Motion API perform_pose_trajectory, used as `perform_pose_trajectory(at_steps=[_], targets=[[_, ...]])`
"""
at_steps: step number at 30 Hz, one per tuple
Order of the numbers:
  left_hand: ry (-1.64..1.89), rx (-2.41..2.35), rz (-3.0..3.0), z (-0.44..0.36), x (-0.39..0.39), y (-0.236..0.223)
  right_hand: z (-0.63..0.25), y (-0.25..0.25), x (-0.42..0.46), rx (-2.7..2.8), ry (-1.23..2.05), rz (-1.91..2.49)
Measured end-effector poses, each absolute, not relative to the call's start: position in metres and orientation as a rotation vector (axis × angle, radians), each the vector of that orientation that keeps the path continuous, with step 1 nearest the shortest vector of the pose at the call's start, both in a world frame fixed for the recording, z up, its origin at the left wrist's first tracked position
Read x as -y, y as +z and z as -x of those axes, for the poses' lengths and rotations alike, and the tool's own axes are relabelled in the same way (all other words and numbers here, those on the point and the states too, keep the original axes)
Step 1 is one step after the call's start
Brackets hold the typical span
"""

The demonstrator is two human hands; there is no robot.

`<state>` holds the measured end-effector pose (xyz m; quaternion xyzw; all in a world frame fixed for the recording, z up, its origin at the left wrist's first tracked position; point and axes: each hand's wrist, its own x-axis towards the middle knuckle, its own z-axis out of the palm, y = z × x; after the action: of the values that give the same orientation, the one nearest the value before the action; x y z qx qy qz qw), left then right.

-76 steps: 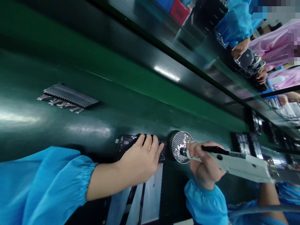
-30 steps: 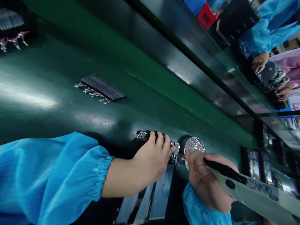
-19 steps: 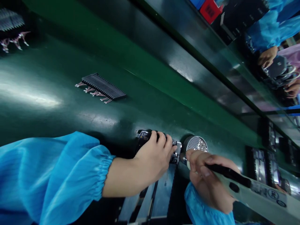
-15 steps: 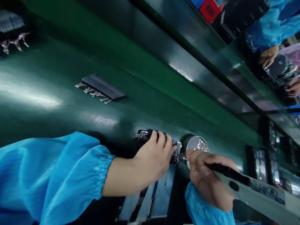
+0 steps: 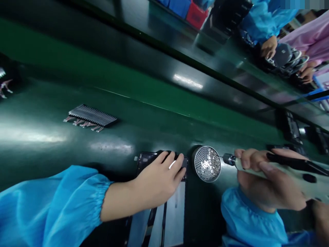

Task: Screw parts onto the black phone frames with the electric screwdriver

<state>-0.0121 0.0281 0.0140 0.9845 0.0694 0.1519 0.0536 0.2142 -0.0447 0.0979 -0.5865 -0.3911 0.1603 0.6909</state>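
The person at work had two hands, one left hand and one right hand. There was one powered screwdriver, one dark device and one round dish; its small shiny pieces (a crowded, glittering heap) could not be counted. Two finned stacks showed, the second cut by the left edge. Across the bench were one red bin, two blue bins, and two co-workers' hands.
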Motion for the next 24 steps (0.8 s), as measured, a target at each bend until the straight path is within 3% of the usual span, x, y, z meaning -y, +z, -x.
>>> perform_pose_trajectory(at_steps=[6,13,20,24], targets=[[0.302,-0.138,-3.013,0.014,-0.027,0.013,-0.223,0.100,0.034,0.808,0.177,1.311],[0.236,-0.222,-2.972,0.013,-0.028,0.024,-0.227,0.109,0.039,0.784,0.212,1.218],[-0.014,-0.346,-2.907,0.062,0.007,0.018,-0.257,0.086,0.034,0.774,0.129,1.082],[0.075,-0.309,-3.053,0.053,-0.015,0.011,-0.277,0.074,0.025,0.650,0.104,1.135]])
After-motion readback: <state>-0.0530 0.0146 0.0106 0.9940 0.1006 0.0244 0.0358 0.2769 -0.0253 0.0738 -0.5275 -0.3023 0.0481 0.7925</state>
